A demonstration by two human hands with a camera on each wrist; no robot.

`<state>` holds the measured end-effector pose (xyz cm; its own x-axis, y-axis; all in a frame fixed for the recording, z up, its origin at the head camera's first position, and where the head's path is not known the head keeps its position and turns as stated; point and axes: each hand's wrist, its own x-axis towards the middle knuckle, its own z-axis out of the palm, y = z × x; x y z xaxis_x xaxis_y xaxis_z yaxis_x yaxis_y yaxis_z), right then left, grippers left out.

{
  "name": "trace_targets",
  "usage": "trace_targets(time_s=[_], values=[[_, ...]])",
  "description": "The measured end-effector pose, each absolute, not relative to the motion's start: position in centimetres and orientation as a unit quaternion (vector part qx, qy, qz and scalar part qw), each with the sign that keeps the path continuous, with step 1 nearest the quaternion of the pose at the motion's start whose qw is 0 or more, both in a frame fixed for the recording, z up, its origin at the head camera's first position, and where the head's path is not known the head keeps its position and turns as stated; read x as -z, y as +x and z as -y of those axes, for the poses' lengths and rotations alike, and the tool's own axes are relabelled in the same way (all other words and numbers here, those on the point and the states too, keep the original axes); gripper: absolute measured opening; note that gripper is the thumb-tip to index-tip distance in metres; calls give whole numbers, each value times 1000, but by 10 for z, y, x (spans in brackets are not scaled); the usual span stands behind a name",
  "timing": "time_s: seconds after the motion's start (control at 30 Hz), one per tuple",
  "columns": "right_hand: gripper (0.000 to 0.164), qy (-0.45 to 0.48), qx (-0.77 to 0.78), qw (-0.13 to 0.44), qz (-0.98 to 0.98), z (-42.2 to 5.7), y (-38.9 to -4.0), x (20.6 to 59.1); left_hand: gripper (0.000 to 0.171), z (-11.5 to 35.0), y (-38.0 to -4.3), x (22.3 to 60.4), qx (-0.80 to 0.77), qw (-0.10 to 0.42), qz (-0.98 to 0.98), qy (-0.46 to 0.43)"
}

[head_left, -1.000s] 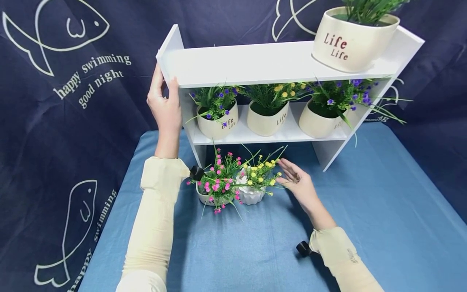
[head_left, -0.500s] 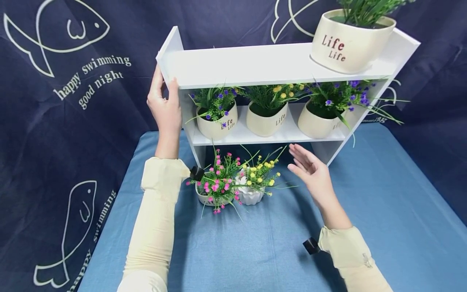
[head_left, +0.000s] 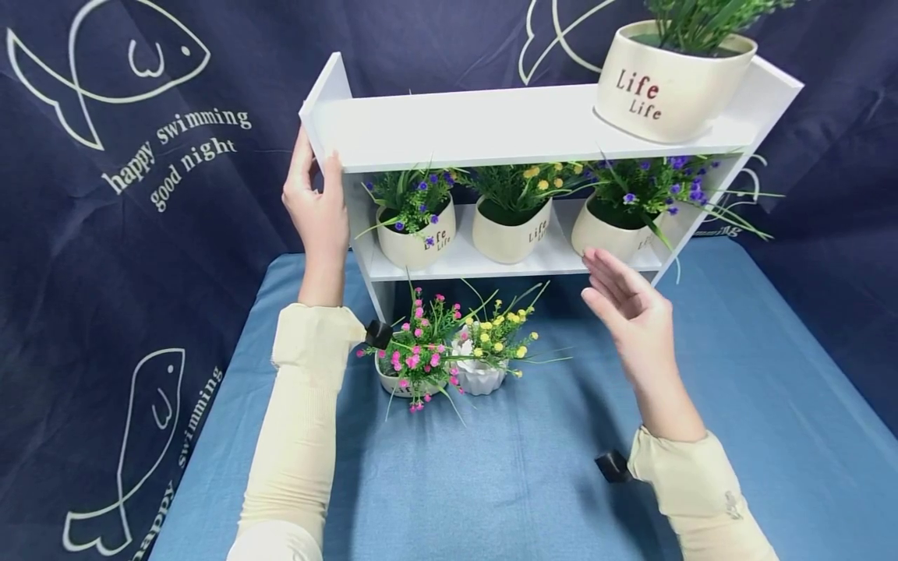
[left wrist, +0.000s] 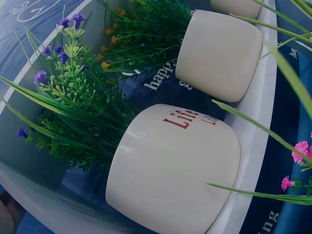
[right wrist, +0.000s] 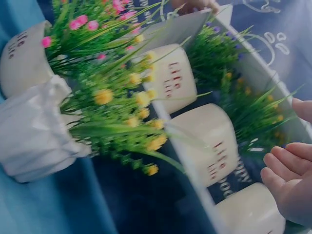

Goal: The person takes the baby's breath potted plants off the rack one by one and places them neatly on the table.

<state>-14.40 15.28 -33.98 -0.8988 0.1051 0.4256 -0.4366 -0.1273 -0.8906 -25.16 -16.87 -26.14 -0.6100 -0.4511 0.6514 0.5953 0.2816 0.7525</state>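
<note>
At the upper left, my left hand (head_left: 316, 201) holds the left side panel of a white two-tier shelf (head_left: 463, 128), thumb in front and fingers along the outside. My right hand (head_left: 634, 315) is held up before the shelf's right side, fingers straight, thumb apart, nothing in it. Its fingertips overlap the right-hand pot of purple flowers (head_left: 606, 234) in the head view. Beside that pot on the lower tier stand a yellow-flowered pot (head_left: 510, 234) and another purple-flowered pot (head_left: 415, 240). Below them, a pink-flowered pot (head_left: 410, 382) and a white ruffled pot of yellow flowers (head_left: 480, 378) stand on the table.
A large cream "Life" pot (head_left: 669, 86) with green leaves stands on the top board's right end. Blue cloth (head_left: 449, 483) covers the table. A dark curtain (head_left: 231, 47) with fish drawings hangs behind. Long grass blades stick out past the shelf's right side.
My right hand has moved right and up, away from the yellow flowers in the white ruffled pot. The left hand keeps its hold on the shelf; the pots stay in place.
</note>
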Motion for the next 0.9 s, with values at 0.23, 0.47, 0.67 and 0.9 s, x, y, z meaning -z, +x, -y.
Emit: trace_targets(time_s=[0.23, 0.47, 0.67, 0.9], values=[[44, 166, -769, 195, 586, -158, -139, 313, 48, 167, -250, 260, 601, 432, 670, -49], [46, 195, -783, 206, 554, -161, -139, 292, 48, 168, -249, 259, 603, 433, 668, -49], [48, 186, -779, 222, 556, -160, -139, 277, 48, 168, -250, 260, 596, 436, 672, -46], [50, 185, -772, 269, 545, -161, -147, 261, 47, 169, -251, 261, 594, 439, 673, -51]])
